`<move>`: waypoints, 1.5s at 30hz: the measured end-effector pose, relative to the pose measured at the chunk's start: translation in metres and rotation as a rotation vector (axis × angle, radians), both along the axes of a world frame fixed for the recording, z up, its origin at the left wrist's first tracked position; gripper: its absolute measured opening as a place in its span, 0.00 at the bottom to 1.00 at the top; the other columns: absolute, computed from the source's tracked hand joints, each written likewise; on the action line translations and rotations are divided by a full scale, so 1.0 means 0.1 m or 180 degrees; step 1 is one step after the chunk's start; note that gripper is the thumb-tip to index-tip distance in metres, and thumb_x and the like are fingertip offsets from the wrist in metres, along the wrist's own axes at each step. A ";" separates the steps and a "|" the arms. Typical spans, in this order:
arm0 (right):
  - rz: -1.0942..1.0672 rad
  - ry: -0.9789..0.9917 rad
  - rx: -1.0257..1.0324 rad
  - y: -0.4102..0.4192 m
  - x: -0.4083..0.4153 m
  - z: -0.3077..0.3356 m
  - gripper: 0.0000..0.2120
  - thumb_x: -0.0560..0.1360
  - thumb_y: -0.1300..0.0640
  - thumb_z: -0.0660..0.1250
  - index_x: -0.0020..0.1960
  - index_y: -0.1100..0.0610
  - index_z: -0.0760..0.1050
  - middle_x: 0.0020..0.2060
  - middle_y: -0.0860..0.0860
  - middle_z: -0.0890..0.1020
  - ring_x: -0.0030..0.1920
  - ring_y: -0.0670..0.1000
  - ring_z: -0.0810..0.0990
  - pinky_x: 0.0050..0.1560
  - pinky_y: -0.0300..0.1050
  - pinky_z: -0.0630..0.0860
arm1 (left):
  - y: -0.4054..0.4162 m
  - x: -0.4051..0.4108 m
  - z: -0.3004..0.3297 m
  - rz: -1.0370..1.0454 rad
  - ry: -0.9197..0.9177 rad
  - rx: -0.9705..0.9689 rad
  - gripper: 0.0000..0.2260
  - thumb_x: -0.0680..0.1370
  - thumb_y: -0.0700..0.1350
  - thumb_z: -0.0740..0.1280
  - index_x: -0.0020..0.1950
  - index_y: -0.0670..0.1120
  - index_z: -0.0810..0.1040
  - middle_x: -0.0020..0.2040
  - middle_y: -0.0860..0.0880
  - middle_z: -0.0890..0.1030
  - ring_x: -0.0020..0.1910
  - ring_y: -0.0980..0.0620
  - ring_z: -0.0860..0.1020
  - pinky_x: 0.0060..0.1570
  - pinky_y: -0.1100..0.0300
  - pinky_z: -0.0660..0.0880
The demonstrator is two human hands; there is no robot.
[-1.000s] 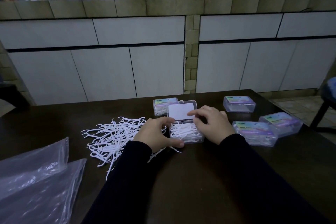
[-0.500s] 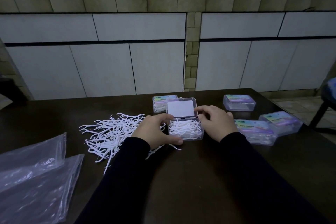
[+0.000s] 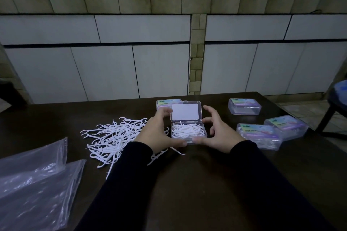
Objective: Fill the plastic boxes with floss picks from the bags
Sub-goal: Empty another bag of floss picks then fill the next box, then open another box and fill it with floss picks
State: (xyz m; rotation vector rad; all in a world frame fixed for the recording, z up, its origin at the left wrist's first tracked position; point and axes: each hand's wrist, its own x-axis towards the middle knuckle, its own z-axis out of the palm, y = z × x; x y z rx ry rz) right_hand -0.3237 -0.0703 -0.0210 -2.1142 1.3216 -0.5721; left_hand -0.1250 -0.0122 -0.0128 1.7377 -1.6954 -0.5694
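A clear plastic box [image 3: 188,133] full of white floss picks stands mid-table with its hinged lid [image 3: 185,111] raised. My left hand [image 3: 157,131] holds the box from the left, thumb on its front edge and fingertips at the lid's left side. My right hand [image 3: 221,133] sits at the box's right, thumb against the front edge, fingers spread just off the lid. A loose pile of floss picks [image 3: 112,137] lies to the left of the box.
Three closed, labelled boxes lie to the right [image 3: 244,108], [image 3: 259,136], [image 3: 286,125], and another [image 3: 163,103] sits behind the open one. Clear plastic bags [image 3: 33,184] lie at the front left of the dark table [image 3: 187,184]. A stool [image 3: 338,103] stands off the right edge.
My right hand has come off the top of the picks and moved to the box's right side. My left fingers have reached up to the lid. The lid stands more upright.
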 end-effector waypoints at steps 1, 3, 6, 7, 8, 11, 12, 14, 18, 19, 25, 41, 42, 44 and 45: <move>0.0024 0.0056 0.0034 0.00 -0.01 0.00 0.54 0.67 0.48 0.77 0.77 0.44 0.40 0.65 0.45 0.70 0.52 0.45 0.70 0.62 0.50 0.72 | 0.02 -0.02 0.02 -0.0031 0.0046 -0.0066 0.40 0.61 0.50 0.81 0.64 0.57 0.60 0.69 0.58 0.69 0.66 0.53 0.69 0.66 0.52 0.68; 0.0051 0.0081 0.0018 0.01 -0.01 0.01 0.55 0.68 0.51 0.77 0.77 0.44 0.39 0.68 0.48 0.71 0.52 0.45 0.70 0.63 0.50 0.72 | 0.04 -0.05 0.06 -0.0050 0.0026 -0.0208 0.43 0.63 0.47 0.81 0.67 0.58 0.55 0.68 0.56 0.69 0.64 0.51 0.70 0.64 0.54 0.70; 0.0070 0.0059 -0.0047 0.00 -0.02 0.00 0.49 0.69 0.51 0.76 0.77 0.45 0.46 0.68 0.48 0.71 0.53 0.44 0.69 0.61 0.45 0.70 | 0.03 -0.08 0.06 -0.0016 -0.0084 -0.0395 0.48 0.64 0.46 0.80 0.74 0.57 0.54 0.65 0.55 0.70 0.61 0.52 0.71 0.63 0.54 0.72; 0.0051 0.0048 -0.0083 0.00 -0.03 -0.01 0.46 0.69 0.50 0.76 0.77 0.44 0.50 0.68 0.47 0.71 0.53 0.43 0.68 0.58 0.43 0.69 | 0.02 -0.08 0.03 -0.0043 -0.0230 -0.0469 0.44 0.65 0.47 0.79 0.74 0.58 0.57 0.63 0.54 0.70 0.61 0.53 0.70 0.63 0.54 0.71; 0.0025 0.0038 -0.0115 -0.01 -0.03 -0.02 0.43 0.69 0.50 0.75 0.76 0.43 0.53 0.68 0.47 0.71 0.53 0.43 0.68 0.55 0.41 0.69 | -0.01 -0.09 0.01 -0.0089 -0.0449 -0.0554 0.38 0.67 0.47 0.78 0.72 0.58 0.63 0.62 0.54 0.70 0.61 0.54 0.70 0.63 0.55 0.71; -0.0013 -0.0020 -0.0180 -0.05 -0.04 -0.06 0.35 0.70 0.48 0.75 0.71 0.43 0.62 0.67 0.47 0.72 0.50 0.41 0.68 0.49 0.37 0.67 | -0.05 -0.14 -0.06 -0.0187 -0.0978 -0.0871 0.19 0.73 0.46 0.73 0.63 0.55 0.78 0.60 0.55 0.72 0.61 0.56 0.68 0.63 0.59 0.68; -0.0030 -0.0043 -0.0191 -0.07 -0.05 -0.08 0.34 0.70 0.48 0.75 0.70 0.44 0.63 0.66 0.47 0.72 0.48 0.40 0.68 0.46 0.35 0.67 | -0.05 -0.16 -0.08 -0.0194 -0.1055 -0.0963 0.16 0.74 0.45 0.72 0.61 0.54 0.80 0.61 0.54 0.73 0.61 0.56 0.68 0.63 0.61 0.67; -0.0060 -0.0072 -0.0217 -0.09 -0.05 -0.09 0.33 0.70 0.48 0.75 0.70 0.44 0.64 0.66 0.47 0.73 0.46 0.40 0.68 0.41 0.31 0.65 | -0.07 -0.22 -0.09 -0.0174 -0.1111 -0.1040 0.13 0.75 0.45 0.70 0.60 0.52 0.81 0.62 0.54 0.75 0.62 0.56 0.70 0.62 0.64 0.65; -0.0066 -0.0115 -0.0170 -0.09 -0.05 -0.08 0.33 0.70 0.48 0.75 0.71 0.45 0.64 0.66 0.47 0.73 0.47 0.40 0.69 0.44 0.33 0.67 | -0.12 -0.32 -0.07 -0.0015 -0.1058 -0.0934 0.15 0.74 0.51 0.72 0.59 0.49 0.81 0.61 0.54 0.77 0.61 0.55 0.71 0.62 0.61 0.67; -0.0073 -0.0117 -0.0146 -0.08 -0.05 -0.08 0.33 0.71 0.49 0.74 0.71 0.45 0.63 0.67 0.47 0.72 0.50 0.41 0.70 0.48 0.35 0.68 | -0.14 -0.34 -0.07 0.0037 -0.1050 -0.0930 0.15 0.73 0.51 0.72 0.58 0.48 0.82 0.60 0.53 0.77 0.61 0.55 0.72 0.61 0.62 0.67; -0.0143 -0.0033 -0.0057 -0.05 -0.02 -0.04 0.33 0.72 0.50 0.73 0.73 0.46 0.62 0.69 0.48 0.71 0.62 0.48 0.73 0.59 0.41 0.70 | -0.14 -0.43 -0.08 0.0152 -0.1444 -0.1041 0.13 0.76 0.52 0.69 0.57 0.47 0.83 0.60 0.51 0.78 0.59 0.54 0.73 0.58 0.60 0.71; -0.0381 -0.0870 -0.1701 0.20 -0.51 0.18 0.16 0.76 0.50 0.68 0.63 0.45 0.73 0.57 0.42 0.70 0.54 0.38 0.69 0.51 0.29 0.66 | -0.08 -0.95 -0.05 -0.0001 -0.0965 -0.1790 0.13 0.76 0.48 0.68 0.59 0.47 0.80 0.55 0.50 0.79 0.56 0.53 0.74 0.57 0.62 0.70; -0.0510 -0.0907 -0.1764 0.19 -0.61 0.17 0.13 0.76 0.50 0.67 0.60 0.45 0.74 0.55 0.42 0.71 0.55 0.38 0.69 0.51 0.29 0.66 | -0.10 -1.08 -0.04 -0.0033 -0.0881 -0.1847 0.13 0.76 0.48 0.67 0.59 0.47 0.80 0.54 0.50 0.79 0.55 0.54 0.73 0.56 0.64 0.68; -0.0809 -0.0906 -0.1776 0.17 -0.83 0.12 0.08 0.78 0.50 0.64 0.56 0.46 0.75 0.53 0.42 0.71 0.57 0.40 0.69 0.53 0.32 0.66 | -0.15 -1.31 -0.03 -0.0046 -0.0832 -0.1932 0.11 0.76 0.48 0.67 0.58 0.48 0.80 0.53 0.52 0.80 0.54 0.55 0.72 0.55 0.64 0.68; -0.0979 -0.0923 -0.1765 0.16 -0.94 0.10 0.06 0.78 0.51 0.63 0.55 0.47 0.75 0.53 0.43 0.71 0.56 0.41 0.70 0.53 0.35 0.68 | -0.18 -1.43 -0.03 -0.0031 -0.0848 -0.1926 0.11 0.76 0.49 0.66 0.57 0.50 0.80 0.53 0.53 0.80 0.54 0.56 0.71 0.55 0.62 0.69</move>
